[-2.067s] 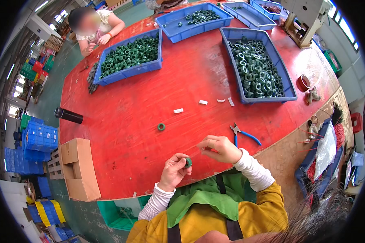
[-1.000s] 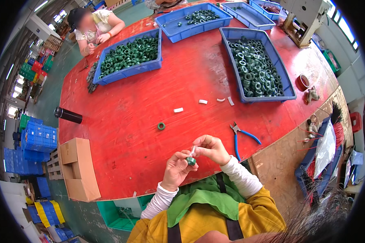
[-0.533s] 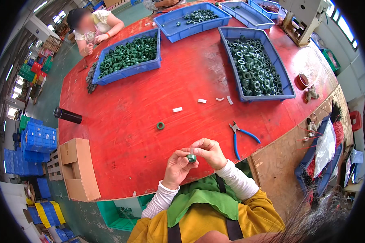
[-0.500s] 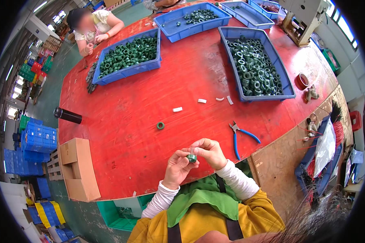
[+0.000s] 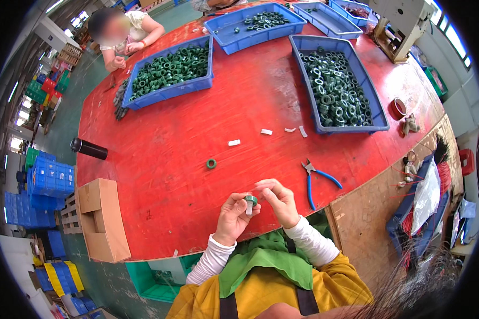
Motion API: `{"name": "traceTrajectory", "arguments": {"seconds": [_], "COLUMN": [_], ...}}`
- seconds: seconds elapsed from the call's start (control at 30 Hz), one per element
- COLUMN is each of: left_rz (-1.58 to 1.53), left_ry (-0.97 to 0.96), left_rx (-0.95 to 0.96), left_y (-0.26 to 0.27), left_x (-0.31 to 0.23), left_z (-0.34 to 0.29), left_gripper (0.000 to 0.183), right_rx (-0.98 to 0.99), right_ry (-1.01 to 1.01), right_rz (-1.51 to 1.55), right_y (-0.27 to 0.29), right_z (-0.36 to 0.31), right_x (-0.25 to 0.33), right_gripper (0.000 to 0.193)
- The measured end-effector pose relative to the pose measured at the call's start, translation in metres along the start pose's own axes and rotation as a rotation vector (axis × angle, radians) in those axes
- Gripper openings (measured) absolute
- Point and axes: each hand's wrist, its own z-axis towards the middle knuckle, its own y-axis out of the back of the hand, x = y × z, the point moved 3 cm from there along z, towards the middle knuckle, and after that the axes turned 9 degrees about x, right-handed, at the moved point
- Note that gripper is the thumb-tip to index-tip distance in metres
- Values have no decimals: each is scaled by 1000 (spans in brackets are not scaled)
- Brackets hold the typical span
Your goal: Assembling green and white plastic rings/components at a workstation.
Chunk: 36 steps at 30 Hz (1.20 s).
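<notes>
Pinched in the fingers of my left hand [image 5: 232,217] is a green ring [image 5: 253,199], with a short white strip [image 5: 249,209] hanging down from it. Just to the right, my right hand [image 5: 280,204] is off the ring, its thumb and forefinger a little apart and nothing visible between them. Another green ring [image 5: 211,164] lies by itself on the red tabletop [image 5: 170,175] beyond my left hand. Farther out are several loose white strips, among them one curved white piece [image 5: 266,132]. Blue-handled cutting pliers [image 5: 310,183] lie to the right of my right hand.
Blue trays of green rings stand at far left [image 5: 167,89] and right [image 5: 351,129]; more trays lie behind. A black bottle [image 5: 89,149] and cardboard box [image 5: 107,220] are at left. A brown tape roll [image 5: 398,108] sits at right. Another person [image 5: 123,37] leans at the far-left edge.
My right hand has come away from the ring, shifting slightly right. The ring has turned in my left hand, and the white strip now shows below it.
</notes>
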Motion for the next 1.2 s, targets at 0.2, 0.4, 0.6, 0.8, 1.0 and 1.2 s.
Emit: {"name": "traceTrajectory", "arguments": {"seconds": [0.2,0.4,0.6,0.8,1.0,1.2], "left_rz": [-47,9,41,69,27,161], "left_ry": [-27,-41,-37,-46,-35,-115], "left_rx": [-139,-118,-186,-158,-171,-191], "left_y": [3,-1,-5,-1,3,-4], "left_x": [-1,1,-3,-5,2,4], "left_z": [1,4,5,9,8,12], "left_gripper": [15,15,11,8,10,11], "right_rx": [90,34,25,47,45,10], "right_ry": [476,639,749,760,630,738], "right_rz": [-835,-1153,-1170,-1175,-1060,-1051], "right_y": [-13,-20,-22,-25,-32,-21], "right_z": [-5,-1,-1,-6,-14,-3], "right_x": [39,31,33,38,30,51], "right_gripper": [33,38,33,23,21,20]}}
